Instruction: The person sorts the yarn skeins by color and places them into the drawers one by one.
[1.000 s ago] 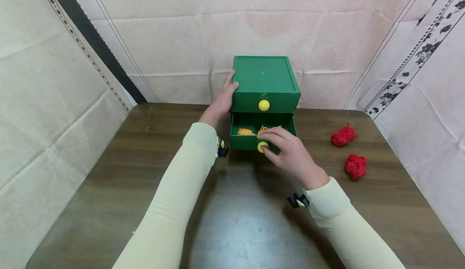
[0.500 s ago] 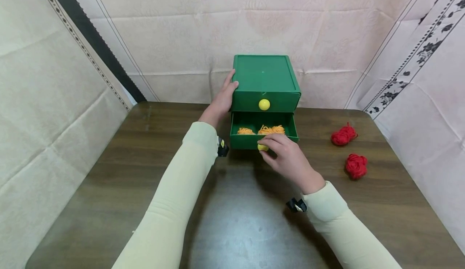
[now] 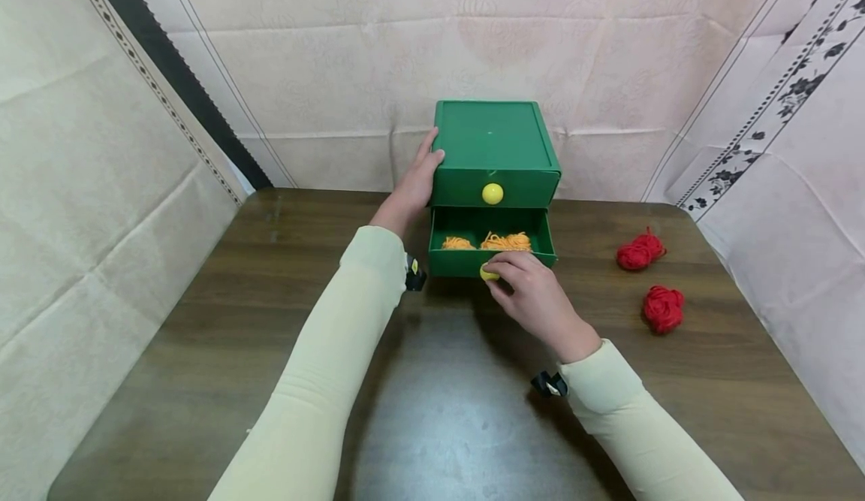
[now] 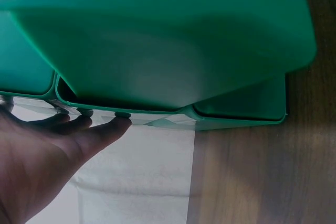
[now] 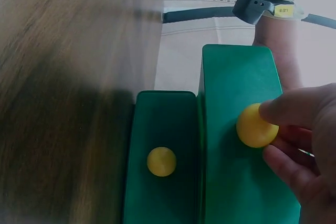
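A green chest of drawers (image 3: 493, 137) stands at the back of the table. Its middle drawer (image 3: 451, 264) is pulled out, with orange yarn bundles (image 3: 505, 242) inside. My right hand (image 3: 534, 294) pinches that drawer's round yellow knob (image 5: 254, 127) between thumb and fingers. Against the chest's left side rests my left hand (image 3: 414, 184), fingers fairly straight; in the left wrist view its fingertips (image 4: 122, 123) touch the green side. The top drawer, with its own yellow knob (image 3: 492, 194), is pushed in. A bottom drawer knob (image 5: 161, 161) shows in the right wrist view.
Two red yarn bundles, one farther back (image 3: 640, 251) and one nearer (image 3: 663, 309), lie on the brown wooden table (image 3: 223, 351) to the right. Pale cloth (image 3: 324, 95) hangs behind and at both sides.
My right hand's fingers have drawn in around the knob and shifted slightly down, uncovering more orange yarn. The drawer and my left hand look unmoved.
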The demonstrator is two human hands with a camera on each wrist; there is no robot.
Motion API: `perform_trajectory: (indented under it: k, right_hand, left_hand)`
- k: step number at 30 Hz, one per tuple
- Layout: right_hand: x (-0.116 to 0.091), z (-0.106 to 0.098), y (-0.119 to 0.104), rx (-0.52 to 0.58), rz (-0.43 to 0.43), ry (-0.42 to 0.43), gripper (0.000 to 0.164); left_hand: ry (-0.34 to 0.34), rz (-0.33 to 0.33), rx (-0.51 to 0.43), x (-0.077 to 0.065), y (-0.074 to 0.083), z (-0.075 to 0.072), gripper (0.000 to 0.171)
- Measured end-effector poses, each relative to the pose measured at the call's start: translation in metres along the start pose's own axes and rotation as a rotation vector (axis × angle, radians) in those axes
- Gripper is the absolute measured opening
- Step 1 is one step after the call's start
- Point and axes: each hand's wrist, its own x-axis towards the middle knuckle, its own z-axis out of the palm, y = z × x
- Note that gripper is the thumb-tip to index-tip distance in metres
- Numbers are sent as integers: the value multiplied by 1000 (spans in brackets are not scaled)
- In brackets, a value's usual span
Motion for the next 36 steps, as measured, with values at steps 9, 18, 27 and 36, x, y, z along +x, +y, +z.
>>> perform_trajectory:
  k: [9,18,27,36]
  right_hand:
    - [3,3,4,-13,11,19,17]
    - [6,7,11,12,35,55,16]
    - [15,13,18,24,52,73,17]
    - [23,19,22,35,74,126,18]
  left_hand:
    - [-14,-13,13,-20,19,2,55]
    - [-14,8,-35,-10,10,2,55]
    - [13,27,-49,9,-9,2,53]
    - [-10,-19,-25,-12,13,2,54]
